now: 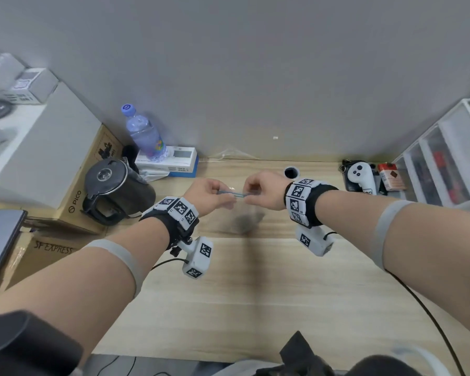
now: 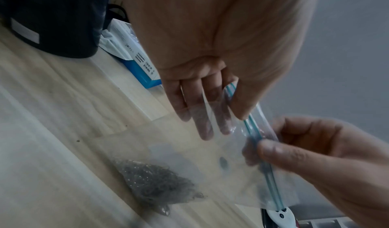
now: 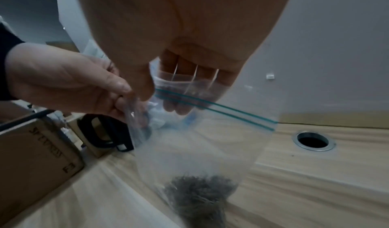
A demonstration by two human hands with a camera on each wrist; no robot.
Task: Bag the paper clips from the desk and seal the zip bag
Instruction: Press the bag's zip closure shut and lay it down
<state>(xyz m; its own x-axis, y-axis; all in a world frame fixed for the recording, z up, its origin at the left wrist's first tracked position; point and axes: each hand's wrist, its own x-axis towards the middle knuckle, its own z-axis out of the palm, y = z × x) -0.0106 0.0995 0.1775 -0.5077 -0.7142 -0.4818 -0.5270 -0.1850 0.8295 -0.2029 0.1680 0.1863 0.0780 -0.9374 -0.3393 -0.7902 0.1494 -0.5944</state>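
Observation:
A clear zip bag (image 1: 232, 194) with a teal double zip strip (image 3: 223, 113) hangs above the wooden desk (image 1: 255, 294), held up by its top edge between both hands. My left hand (image 1: 217, 192) pinches the left part of the strip, thumb in front and fingers behind (image 2: 229, 115). My right hand (image 1: 251, 192) pinches the strip just beside it (image 3: 162, 100). A grey heap of paper clips (image 1: 246, 222) lies in the bottom of the bag (image 2: 155, 186) (image 3: 200, 196). Whether the strip is pressed together along its whole length is unclear.
A black kettle (image 1: 117, 191), a water bottle (image 1: 144, 134) and a blue-white box (image 1: 174, 161) stand at the back left. A cable hole (image 1: 291, 172) sits behind my right hand. A white controller (image 1: 360, 175) and plastic drawers (image 1: 445, 169) are at the right; cardboard boxes (image 1: 73, 207) at the left.

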